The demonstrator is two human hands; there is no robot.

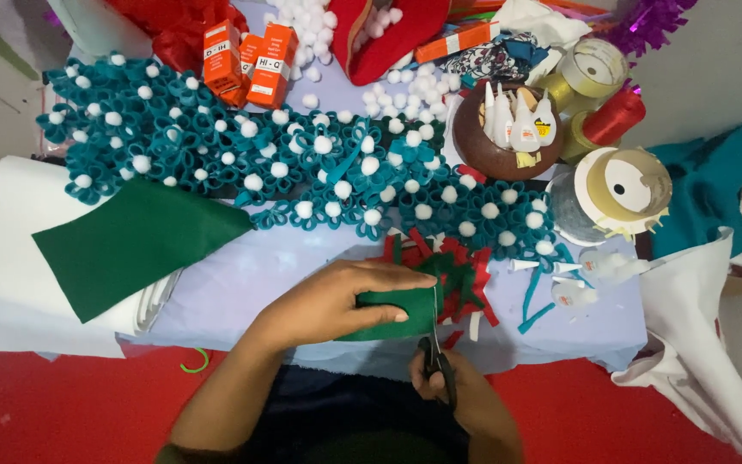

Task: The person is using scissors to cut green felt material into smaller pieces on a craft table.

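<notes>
My left hand [337, 301] grips a folded piece of dark green felt [401, 314] near the table's front edge. My right hand [457, 391] holds black-handled scissors [437, 361] just below the felt, the blades reaching up into its right edge. Right beside the felt lies a pile of red and green felt strips [465, 275].
A large green felt sheet [130, 241] lies at the left on white fabric [2, 258]. Many teal felt flowers with white pompoms [242, 146] cover the middle. Behind are orange boxes [255, 60], a brown bowl of glue tubes [508, 129], tape rolls [624, 189] and thread spools [611, 116].
</notes>
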